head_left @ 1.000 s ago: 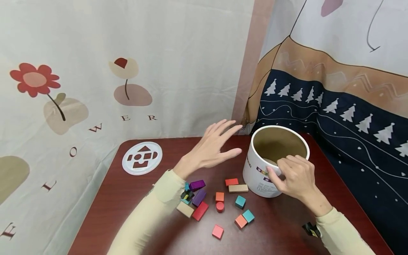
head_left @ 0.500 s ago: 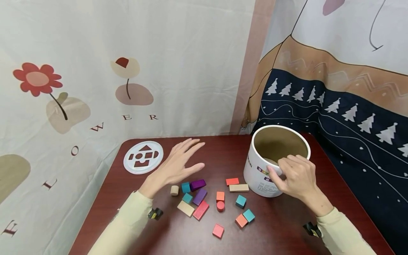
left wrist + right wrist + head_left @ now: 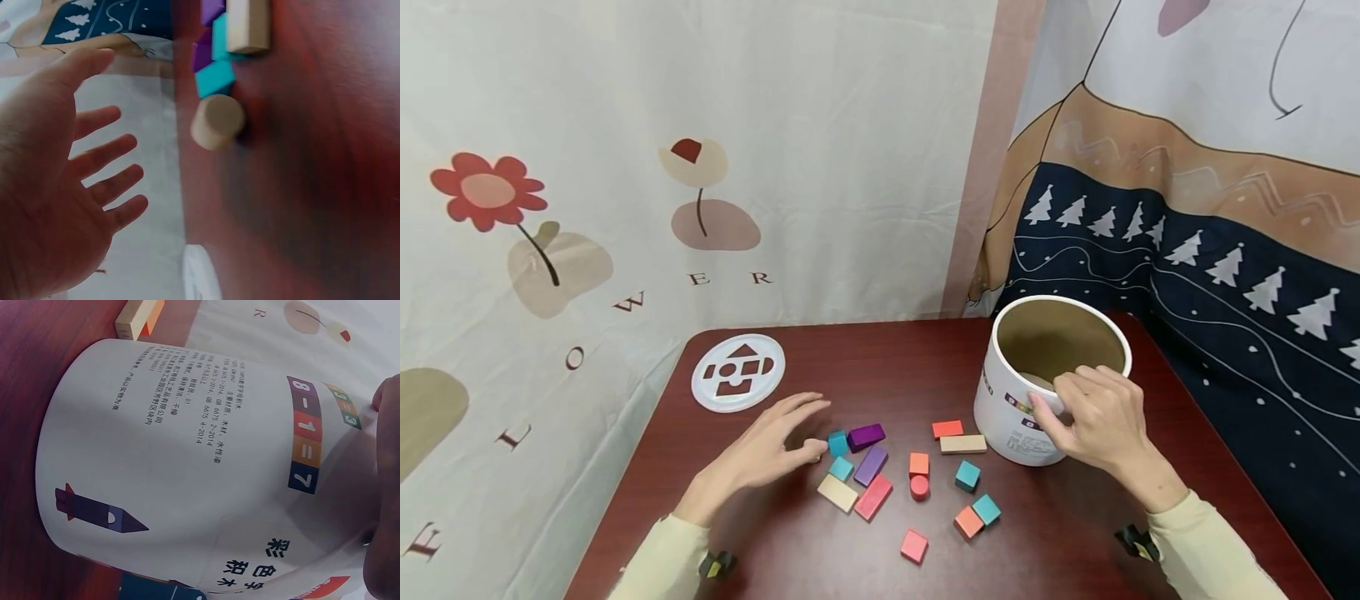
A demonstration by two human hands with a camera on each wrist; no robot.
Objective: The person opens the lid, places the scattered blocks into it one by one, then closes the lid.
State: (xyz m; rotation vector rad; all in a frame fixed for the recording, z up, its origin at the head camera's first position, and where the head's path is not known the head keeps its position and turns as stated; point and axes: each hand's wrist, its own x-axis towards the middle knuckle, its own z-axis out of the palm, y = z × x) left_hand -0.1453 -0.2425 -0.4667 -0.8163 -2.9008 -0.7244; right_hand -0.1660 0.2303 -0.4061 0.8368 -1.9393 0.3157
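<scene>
As left wrist alone shows, tan cylinder (image 3: 217,122)

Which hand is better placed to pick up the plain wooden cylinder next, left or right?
Probably the left: the left hand is open and near the wooden cylinder, while the right hand grips the white bucket, farther from it.

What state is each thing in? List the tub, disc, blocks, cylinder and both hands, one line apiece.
Tub: upright, top open
Disc: flat on the table, cutouts unfilled
Blocks: loose on the table, some touching
Cylinder: on the table, not gripped
Left hand: fingers extended, holding nothing
Right hand: gripping the tub's rim
</scene>
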